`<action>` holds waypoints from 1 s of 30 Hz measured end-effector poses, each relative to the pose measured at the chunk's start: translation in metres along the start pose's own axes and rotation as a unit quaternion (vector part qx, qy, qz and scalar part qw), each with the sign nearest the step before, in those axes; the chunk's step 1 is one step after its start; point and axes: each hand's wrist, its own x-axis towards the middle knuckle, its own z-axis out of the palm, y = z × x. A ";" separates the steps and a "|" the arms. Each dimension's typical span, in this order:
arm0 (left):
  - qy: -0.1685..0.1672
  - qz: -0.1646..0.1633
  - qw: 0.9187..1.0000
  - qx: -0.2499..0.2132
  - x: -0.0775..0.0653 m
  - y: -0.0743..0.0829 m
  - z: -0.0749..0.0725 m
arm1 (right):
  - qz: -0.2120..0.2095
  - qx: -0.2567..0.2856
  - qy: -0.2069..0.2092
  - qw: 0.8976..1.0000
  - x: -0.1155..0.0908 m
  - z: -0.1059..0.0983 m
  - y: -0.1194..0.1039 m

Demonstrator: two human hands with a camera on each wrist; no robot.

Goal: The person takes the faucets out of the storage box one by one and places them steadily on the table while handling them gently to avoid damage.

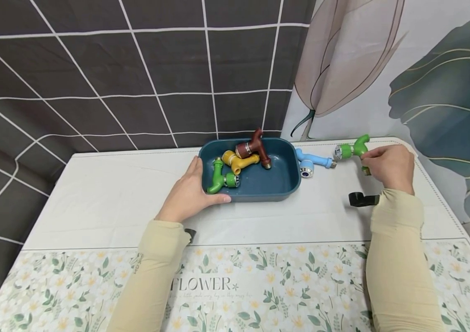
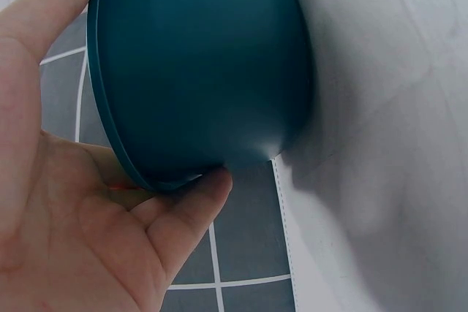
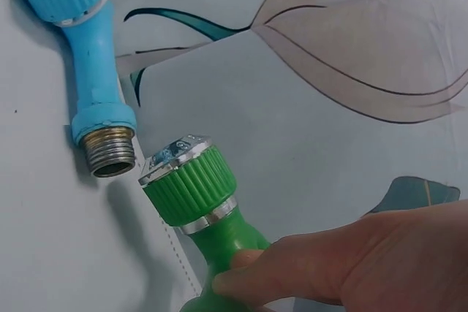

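Observation:
At the back of the table stands a dark teal plastic basin (image 1: 255, 184), and my left hand (image 1: 187, 193) holds its left end, thumb along the near side. In the left wrist view, fingers bend at the rim of the basin (image 2: 197, 71). Inside lie a green tap (image 1: 217, 177), a yellow tap (image 1: 240, 161) and a dark red tap (image 1: 255, 148). My right hand (image 1: 392, 166) pinches another green tap (image 1: 353, 150) by its body, its ribbed knob pointing left. A light blue tap (image 1: 315, 159) lies on the table between basin and right hand.
A white table cover (image 1: 114, 193) with a floral front part (image 1: 226, 286) lies under everything. Dark tile-patterned cloth (image 1: 168, 69) and a leaf-print cloth (image 1: 351, 60) hang right behind the table. Black straps (image 1: 361, 199) show at the wrists.

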 end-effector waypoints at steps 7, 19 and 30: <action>0.001 -0.001 1.000 0.002 0.000 0.001 0.000 | 0.002 0.001 -0.003 1.000 0.002 0.003 0.004; 0.000 0.002 1.000 0.004 0.001 0.000 0.000 | 0.038 0.003 -0.018 0.999 0.001 0.008 0.005; 0.000 0.000 1.000 0.004 0.001 0.001 0.000 | 0.041 -0.001 -0.019 0.999 0.003 0.009 0.006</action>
